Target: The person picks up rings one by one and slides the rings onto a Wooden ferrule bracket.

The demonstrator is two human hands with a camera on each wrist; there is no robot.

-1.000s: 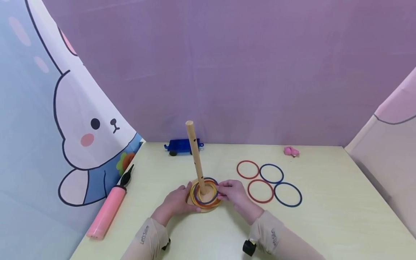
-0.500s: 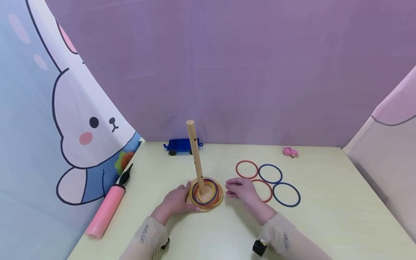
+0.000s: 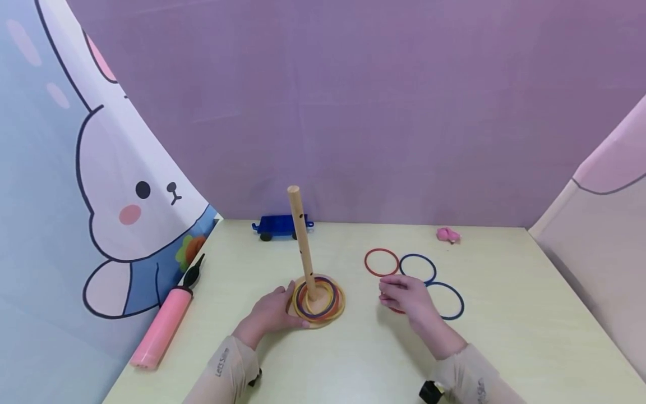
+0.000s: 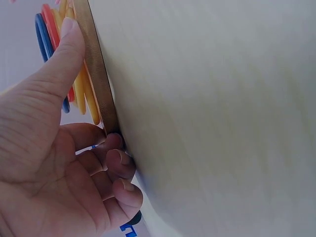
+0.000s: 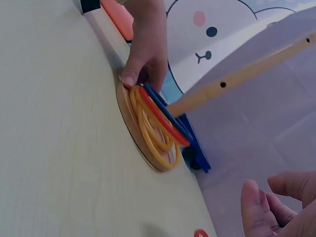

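Note:
A wooden stand with a round base (image 3: pixel 319 306) and an upright peg (image 3: pixel 301 238) is on the table. Yellow, red and blue rings (image 5: pixel 160 121) lie stacked round the peg's foot, blue on top. My left hand (image 3: pixel 272 312) grips the left edge of the base, thumb at the near side and fingertips curled against its rim (image 4: pixel 102 89). To the right of the stand, my right hand (image 3: pixel 411 303) hovers over a red ring (image 3: pixel 397 311), hiding most of it. Thumb and fingers are apart in the right wrist view, with nothing between them.
Behind the right hand lie another red ring (image 3: pixel 382 249) and a blue ring (image 3: pixel 418 255), with a second blue ring (image 3: pixel 461 306) to its right. A pink hand pump (image 3: pixel 164 328) lies at left. A blue toy wagon (image 3: pixel 277 225) and a small pink object (image 3: pixel 448 235) are at the back.
My right hand has let go of the blue ring at the stand and moved right, over the nearer red ring. The blue ring has settled on the stack. The left hand stays on the base.

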